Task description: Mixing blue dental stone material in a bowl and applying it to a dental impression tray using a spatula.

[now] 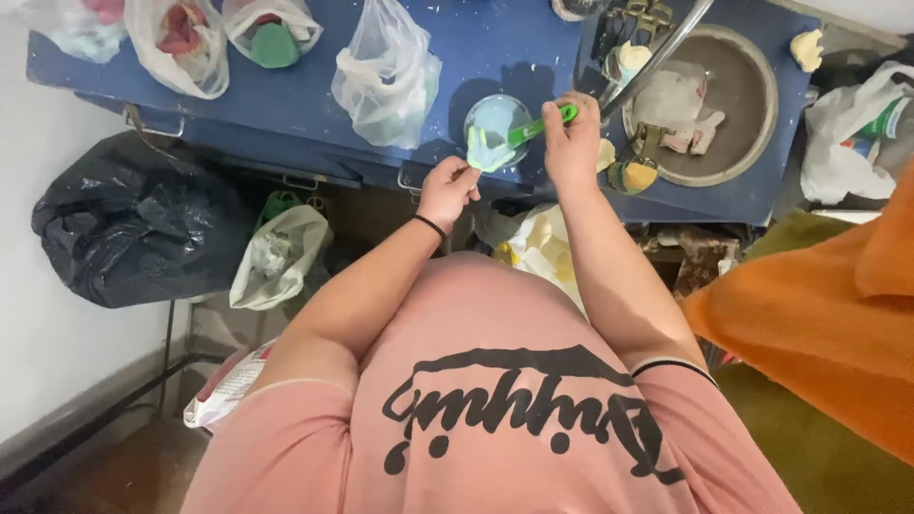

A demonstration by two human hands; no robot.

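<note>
My left hand [447, 188] pinches a pale green, tray-shaped piece [487, 152] at the front edge of a blue worktop [286, 95]. My right hand [572, 141] is closed around the handle of a green spatula [538, 127], whose blade rests on that piece. Just behind them stands a small round bowl [497, 119] with light blue paste inside. A black band circles my left wrist.
A round metal sink [752, 105] with plaster casts and a tap [657, 52] lies to the right. Several clear plastic bags [386, 76] sit on the worktop. A black rubbish bag [124, 224] and a white bag [276, 257] hang below. An orange cloth [828, 314] is at right.
</note>
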